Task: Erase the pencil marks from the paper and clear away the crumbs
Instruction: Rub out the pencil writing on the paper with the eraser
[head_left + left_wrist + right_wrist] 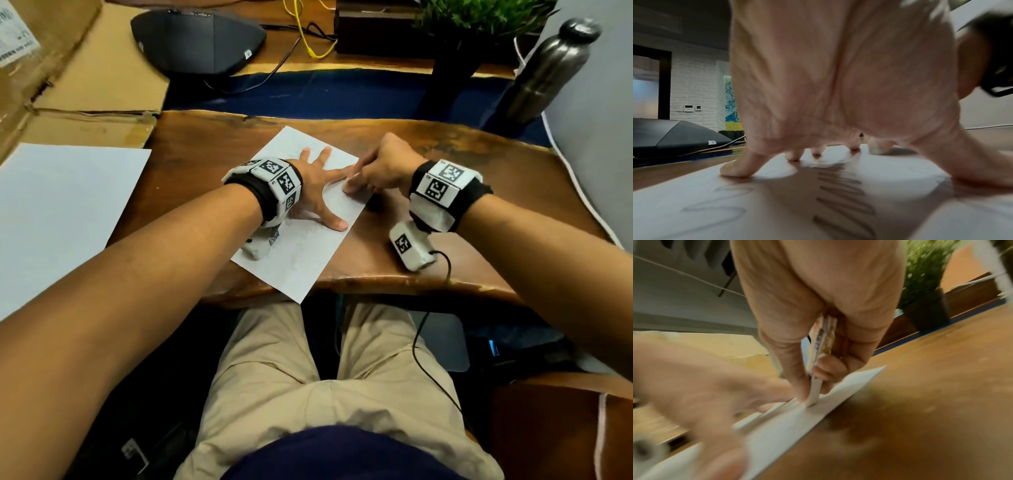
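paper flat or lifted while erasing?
Flat: the paper lies on the desk, left hand spread on it, fingertips pressing.

Live-edge brown wooden desk (445, 246) with dark blue centre strip (342, 92); white painted brick wall (694, 84) behind; black-framed doorway (664, 81) at left.

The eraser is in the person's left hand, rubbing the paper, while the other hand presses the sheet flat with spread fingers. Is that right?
Not quite: the hands are swapped. The right hand pinches the eraser against the paper, as the right wrist view shows. The left hand is the one pressing the sheet flat with spread fingers.
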A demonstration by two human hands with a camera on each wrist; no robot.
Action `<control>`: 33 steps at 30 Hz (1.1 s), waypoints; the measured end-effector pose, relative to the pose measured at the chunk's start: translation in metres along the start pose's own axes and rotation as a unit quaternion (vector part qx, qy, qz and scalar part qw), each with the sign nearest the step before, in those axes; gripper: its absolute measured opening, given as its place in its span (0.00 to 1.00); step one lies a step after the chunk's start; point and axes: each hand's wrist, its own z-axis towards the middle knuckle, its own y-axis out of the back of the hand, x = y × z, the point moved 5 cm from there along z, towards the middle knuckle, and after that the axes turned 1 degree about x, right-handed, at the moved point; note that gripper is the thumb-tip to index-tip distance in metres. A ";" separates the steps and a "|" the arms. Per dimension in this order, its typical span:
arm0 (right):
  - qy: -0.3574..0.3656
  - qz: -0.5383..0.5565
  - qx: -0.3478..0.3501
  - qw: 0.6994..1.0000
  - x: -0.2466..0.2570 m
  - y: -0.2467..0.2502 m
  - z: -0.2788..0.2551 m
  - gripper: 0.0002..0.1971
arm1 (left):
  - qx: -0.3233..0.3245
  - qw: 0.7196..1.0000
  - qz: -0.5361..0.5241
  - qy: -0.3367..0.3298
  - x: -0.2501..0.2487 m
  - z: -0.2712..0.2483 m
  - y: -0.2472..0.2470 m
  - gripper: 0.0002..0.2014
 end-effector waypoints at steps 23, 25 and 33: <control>0.026 -0.046 0.029 0.998 0.008 -0.005 0.000 0.08 | -0.074 0.997 -0.002 -0.010 0.003 -0.007 0.005 0.63; 0.025 -0.053 0.025 0.998 0.003 0.000 0.004 0.11 | -0.079 0.996 0.013 -0.029 0.007 -0.007 0.004 0.60; 0.007 -0.035 -0.052 0.998 -0.001 0.016 0.015 0.11 | -0.017 1.000 0.007 -0.020 0.013 -0.008 -0.004 0.66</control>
